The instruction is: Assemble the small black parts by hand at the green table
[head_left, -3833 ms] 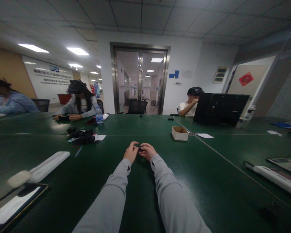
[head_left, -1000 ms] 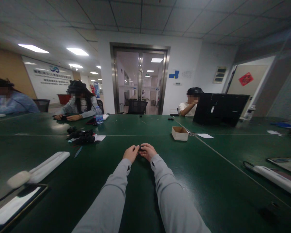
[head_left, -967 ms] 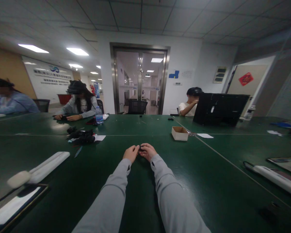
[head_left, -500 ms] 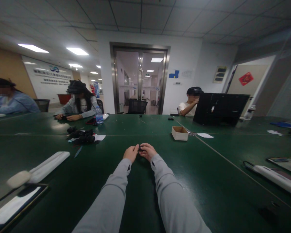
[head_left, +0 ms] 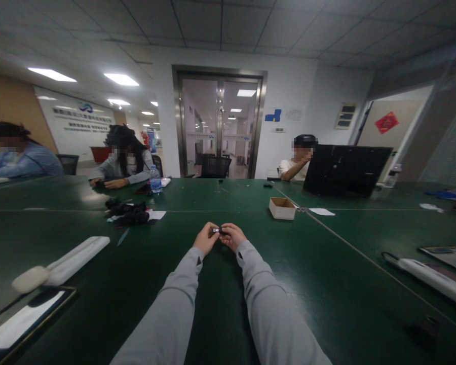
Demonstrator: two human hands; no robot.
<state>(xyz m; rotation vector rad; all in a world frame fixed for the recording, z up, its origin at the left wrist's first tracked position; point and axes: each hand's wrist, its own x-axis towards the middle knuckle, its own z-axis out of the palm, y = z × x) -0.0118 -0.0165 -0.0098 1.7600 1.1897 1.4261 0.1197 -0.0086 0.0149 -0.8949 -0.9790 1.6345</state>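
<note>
Both my arms in grey sleeves reach out over the dark green table [head_left: 327, 284]. My left hand [head_left: 204, 238] and my right hand [head_left: 232, 236] meet at the table's middle, fingers curled in a pinch. Between their fingertips sits a small dark part with a pale metal end [head_left: 217, 231], held by both hands just above the tabletop. What the part is stays too small to tell.
A small open cardboard box [head_left: 282, 208] and a white sheet [head_left: 321, 212] lie beyond my right hand. A heap of black parts [head_left: 129, 214] lies far left. White power strips [head_left: 78, 253] [head_left: 433, 277], a tablet [head_left: 26, 317], a black laptop [head_left: 345, 170]. Three people sit at the far side.
My hands have lifted slightly and the small part has turned, so that its pale metal end shows between the fingertips. The view has shifted a little.
</note>
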